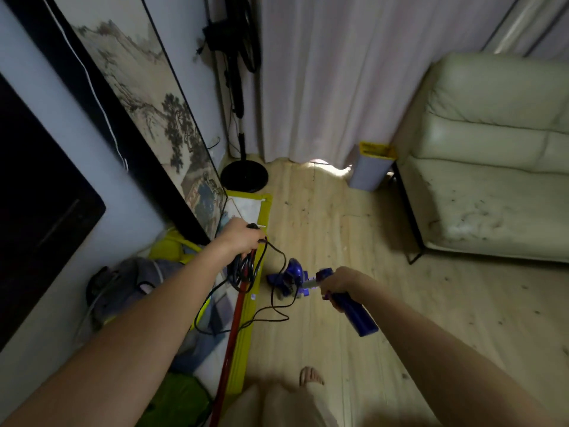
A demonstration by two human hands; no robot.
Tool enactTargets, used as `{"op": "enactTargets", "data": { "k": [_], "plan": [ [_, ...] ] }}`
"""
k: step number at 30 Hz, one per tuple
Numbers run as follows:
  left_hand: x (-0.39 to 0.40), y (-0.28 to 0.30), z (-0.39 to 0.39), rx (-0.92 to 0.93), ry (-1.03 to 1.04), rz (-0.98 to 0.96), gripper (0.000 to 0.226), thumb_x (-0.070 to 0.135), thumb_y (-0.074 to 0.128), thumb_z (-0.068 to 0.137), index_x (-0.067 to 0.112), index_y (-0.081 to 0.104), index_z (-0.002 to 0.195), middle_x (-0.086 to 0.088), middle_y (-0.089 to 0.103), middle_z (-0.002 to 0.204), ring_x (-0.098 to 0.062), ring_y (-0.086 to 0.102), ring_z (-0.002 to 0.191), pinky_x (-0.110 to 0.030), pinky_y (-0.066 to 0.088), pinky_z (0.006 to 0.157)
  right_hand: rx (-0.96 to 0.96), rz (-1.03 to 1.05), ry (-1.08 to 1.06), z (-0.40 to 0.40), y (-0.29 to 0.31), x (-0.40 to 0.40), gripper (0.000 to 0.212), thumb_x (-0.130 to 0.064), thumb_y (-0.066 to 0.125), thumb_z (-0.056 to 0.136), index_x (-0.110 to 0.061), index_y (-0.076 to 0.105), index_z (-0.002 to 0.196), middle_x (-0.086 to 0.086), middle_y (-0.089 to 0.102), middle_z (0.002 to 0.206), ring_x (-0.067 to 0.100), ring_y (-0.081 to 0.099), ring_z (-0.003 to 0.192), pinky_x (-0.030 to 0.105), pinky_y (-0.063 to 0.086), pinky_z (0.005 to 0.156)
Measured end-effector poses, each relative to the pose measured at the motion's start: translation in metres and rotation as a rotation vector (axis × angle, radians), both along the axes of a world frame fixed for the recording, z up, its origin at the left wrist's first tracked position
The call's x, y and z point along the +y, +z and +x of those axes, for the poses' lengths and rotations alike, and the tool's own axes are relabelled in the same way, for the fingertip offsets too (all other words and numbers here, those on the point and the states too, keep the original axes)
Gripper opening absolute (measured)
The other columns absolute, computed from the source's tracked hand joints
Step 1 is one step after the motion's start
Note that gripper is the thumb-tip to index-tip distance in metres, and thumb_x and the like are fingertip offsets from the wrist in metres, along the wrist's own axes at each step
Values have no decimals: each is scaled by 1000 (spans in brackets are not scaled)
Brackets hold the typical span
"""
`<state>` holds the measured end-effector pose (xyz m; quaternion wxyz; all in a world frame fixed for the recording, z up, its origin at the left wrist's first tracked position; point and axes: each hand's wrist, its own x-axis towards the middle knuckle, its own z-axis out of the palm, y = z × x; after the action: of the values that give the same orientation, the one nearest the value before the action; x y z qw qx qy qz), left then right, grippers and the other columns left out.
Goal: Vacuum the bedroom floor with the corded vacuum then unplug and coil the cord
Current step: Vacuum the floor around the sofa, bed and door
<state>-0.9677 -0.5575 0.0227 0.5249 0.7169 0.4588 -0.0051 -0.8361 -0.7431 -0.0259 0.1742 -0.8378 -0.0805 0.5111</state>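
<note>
- Left hand [238, 237]: clenched around several gathered loops of the black cord [246, 269], held above the left edge of the floor; the plug end sticks out of the top of the fist.
- Cord: hangs in loops below the left hand, then trails in loose curves across the floor [323, 217] to the vacuum body.
- Right hand [337, 283]: grasping the blue handle [357, 312] of the vacuum [291, 277], fingers wrapped round it.
- Vacuum: small, blue, corded; its body sits low on the wooden floor between the two hands, with the handle rising toward the camera.
- Red pole [229, 349]: runs diagonally beneath the hanging loops, beside a yellow-edged mat [246, 331].
- Background: a black pedestal fan [243, 177] stands in the corner by a pale curtain [338, 78]; a cream sofa [492, 167] is at right, a small bin with a yellow rim [371, 171] just beside it.
- Left wall: a framed landscape painting [147, 97] leans against it.
- One bare foot [311, 375] shows at the lower edge.
</note>
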Motion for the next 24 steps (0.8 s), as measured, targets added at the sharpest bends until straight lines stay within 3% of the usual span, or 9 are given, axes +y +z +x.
{"op": "enactTargets", "data": {
  "k": [4,7,10,12,18,24],
  "plan": [
    [-24,4,-26,-25,-60,0,23,14,60,90,7,54,69,-7,49,57,-18,39,46,-27,34,47,195,87,-168,-45,21,-31,11,-4,60,88,0,53,97,12,61,69,18,57,56,28,52,58],
    [-41,7,-41,-30,-95,-8,21,13,59,91,8,51,72,-5,46,56,-16,38,46,-25,32,44,337,187,-336,-71,36,-51,8,1,58,89,1,52,94,15,64,64,21,64,53,28,56,49],
    [-53,9,-55,-38,-107,-2,20,13,57,92,9,50,73,-4,45,56,-16,37,46,-25,31,45,308,240,-484,-87,26,-58,14,7,54,88,2,50,101,13,60,55,17,57,35,22,50,39],
    [-59,8,-62,-39,-99,5,20,13,56,93,12,49,74,-4,45,56,-15,37,46,-25,31,45,248,251,-472,-95,13,-53,21,6,53,85,1,49,105,13,55,58,16,52,34,22,47,41],
    [-84,5,-71,-34,-76,31,14,14,58,91,2,59,84,-4,48,56,-17,39,46,-25,32,45,147,237,-359,-118,-4,-57,37,-1,58,84,1,49,120,13,58,75,19,54,56,27,48,48],
    [-136,0,-82,-45,-102,0,17,14,57,92,-2,63,96,-3,47,57,-15,38,46,-25,31,45,110,208,-324,-148,-13,-121,43,-2,57,84,1,50,126,12,59,75,19,55,56,28,47,47]
  ]
}}
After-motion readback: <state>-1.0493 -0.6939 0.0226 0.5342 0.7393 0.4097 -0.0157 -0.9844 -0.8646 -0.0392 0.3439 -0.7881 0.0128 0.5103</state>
